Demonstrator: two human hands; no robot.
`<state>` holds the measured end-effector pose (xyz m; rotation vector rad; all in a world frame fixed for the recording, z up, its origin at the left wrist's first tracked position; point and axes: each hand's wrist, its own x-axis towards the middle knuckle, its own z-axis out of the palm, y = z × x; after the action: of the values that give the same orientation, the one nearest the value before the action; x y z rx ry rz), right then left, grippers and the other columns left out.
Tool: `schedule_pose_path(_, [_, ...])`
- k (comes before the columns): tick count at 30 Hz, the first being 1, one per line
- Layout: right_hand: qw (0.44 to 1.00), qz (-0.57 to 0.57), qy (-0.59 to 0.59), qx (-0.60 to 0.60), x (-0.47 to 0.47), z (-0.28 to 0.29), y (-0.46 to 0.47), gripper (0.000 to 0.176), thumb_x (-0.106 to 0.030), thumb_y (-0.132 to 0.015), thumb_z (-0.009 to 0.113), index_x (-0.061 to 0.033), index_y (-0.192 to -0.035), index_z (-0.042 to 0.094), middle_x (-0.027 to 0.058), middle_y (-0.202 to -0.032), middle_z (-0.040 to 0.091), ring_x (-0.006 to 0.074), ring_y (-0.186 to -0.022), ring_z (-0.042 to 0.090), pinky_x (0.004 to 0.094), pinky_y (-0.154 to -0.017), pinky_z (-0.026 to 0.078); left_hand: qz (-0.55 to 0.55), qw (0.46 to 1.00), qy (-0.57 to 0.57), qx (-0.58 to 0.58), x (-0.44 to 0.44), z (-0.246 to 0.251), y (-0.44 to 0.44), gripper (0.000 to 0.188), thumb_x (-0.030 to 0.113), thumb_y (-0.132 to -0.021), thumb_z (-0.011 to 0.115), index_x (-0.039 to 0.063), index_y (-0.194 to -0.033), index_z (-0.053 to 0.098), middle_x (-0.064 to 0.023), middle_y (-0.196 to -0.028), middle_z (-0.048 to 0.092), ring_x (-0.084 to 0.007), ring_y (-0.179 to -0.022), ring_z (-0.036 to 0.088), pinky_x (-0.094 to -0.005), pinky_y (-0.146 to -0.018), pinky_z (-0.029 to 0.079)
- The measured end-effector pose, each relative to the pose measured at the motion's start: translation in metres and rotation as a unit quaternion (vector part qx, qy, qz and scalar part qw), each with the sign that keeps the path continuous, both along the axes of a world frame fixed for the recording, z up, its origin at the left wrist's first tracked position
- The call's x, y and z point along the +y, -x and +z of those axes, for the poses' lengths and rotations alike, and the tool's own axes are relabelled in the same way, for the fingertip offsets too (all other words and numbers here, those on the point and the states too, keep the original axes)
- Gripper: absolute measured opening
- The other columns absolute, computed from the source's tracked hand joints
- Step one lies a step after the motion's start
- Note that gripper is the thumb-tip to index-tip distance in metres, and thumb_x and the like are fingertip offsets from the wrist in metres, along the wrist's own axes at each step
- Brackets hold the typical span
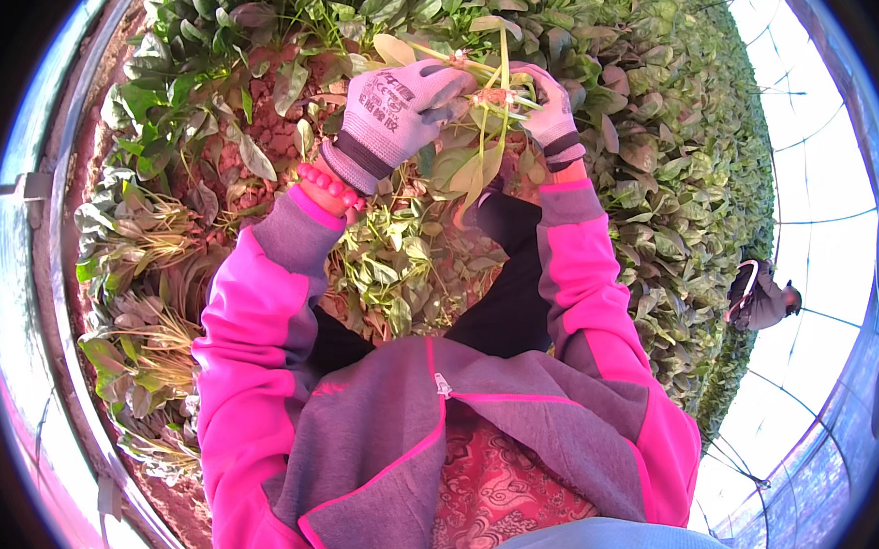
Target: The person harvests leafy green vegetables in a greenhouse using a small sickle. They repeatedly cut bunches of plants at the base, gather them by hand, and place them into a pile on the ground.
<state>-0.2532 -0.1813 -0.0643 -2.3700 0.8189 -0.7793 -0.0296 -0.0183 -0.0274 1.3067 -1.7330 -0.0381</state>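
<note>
My left hand (408, 112), in a light knitted work glove with dark cuff bands and printed writing, has its curled fingers at the root end of some leafy green plants (504, 76), which look like spinach. From the other side my right hand (548, 105), gloved the same way, grips the stems. Pinkish cut root ends (493, 97) show between the hands. Long leaves (472, 175) droop below them, and a yellowish leaf (394, 51) sticks out above the left glove. The left fingertips are partly hidden among the stems.
Picked greens (392, 269) lie on the ground between my legs. Bundled plants (155, 226) line the left, beside bare reddish soil (278, 113) and a rail (63, 215). A dense bed of greens (668, 157) fills the right. Another person (760, 296) is farther off.
</note>
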Motion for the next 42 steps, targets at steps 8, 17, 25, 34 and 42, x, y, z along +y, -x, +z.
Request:
schedule_pose_path(8, [0.999,-0.007,-0.050,-0.019,0.002,-0.001,0.000,0.043,0.003,-0.059,0.072,-0.0034,-0.101,0.065,0.0107,-0.105,0.062,0.0254,-0.099,0.061,0.0321,-0.089,0.048,-0.071,0.987,-0.060,0.134,-0.006,-0.001,-0.008,0.032,0.024,-0.076,0.072,0.010,-0.104,0.063,-0.0106,-0.090,0.067,-0.0308,-0.081,0.065,-0.0366,-0.070,0.052])
schedule_pose_path(17, [1.000,0.010,-0.005,0.007,-0.003,0.005,0.001,0.044,-0.004,-0.057,0.075,-0.0046,-0.100,0.065,0.0121,-0.105,0.063,0.0291,-0.104,0.059,0.0348,-0.092,0.047,-0.052,0.976,-0.080,0.198,0.006,0.001,-0.014,0.037,0.023,-0.075,0.074,0.005,-0.104,0.060,-0.0127,-0.088,0.065,-0.0293,-0.083,0.064,-0.0355,-0.072,0.051])
schedule_pose_path(25, [0.996,-0.014,-0.072,-0.056,-0.003,0.007,0.010,0.039,0.006,-0.062,0.075,0.0003,-0.099,0.063,0.0079,-0.107,0.062,0.0187,-0.099,0.061,0.0289,-0.089,0.048,-0.136,0.862,-0.447,0.199,0.016,0.030,-0.033,0.042,0.016,-0.075,0.073,0.004,-0.112,0.059,-0.0075,-0.084,0.065,-0.0155,-0.081,0.065,-0.0314,-0.073,0.052])
schedule_pose_path(34, [0.994,-0.067,-0.057,-0.057,-0.004,0.006,0.017,0.043,0.008,-0.062,0.071,-0.0003,-0.103,0.062,0.0046,-0.100,0.061,0.0142,-0.092,0.059,0.0264,-0.084,0.048,-0.011,0.974,-0.169,0.151,0.007,-0.006,-0.016,0.039,0.007,-0.073,0.069,0.007,-0.112,0.061,-0.0115,-0.096,0.067,-0.0286,-0.088,0.065,-0.0333,-0.079,0.052])
schedule_pose_path(42, [0.997,-0.044,-0.052,-0.042,0.002,0.003,0.005,0.039,0.002,-0.061,0.074,-0.0002,-0.098,0.063,0.0077,-0.098,0.062,0.0183,-0.087,0.061,0.0280,-0.079,0.050,0.098,0.994,-0.043,-0.012,0.005,0.010,0.020,0.036,0.030,-0.074,0.073,0.012,-0.103,0.062,-0.0053,-0.085,0.062,-0.0279,-0.074,0.064,-0.0364,-0.063,0.050])
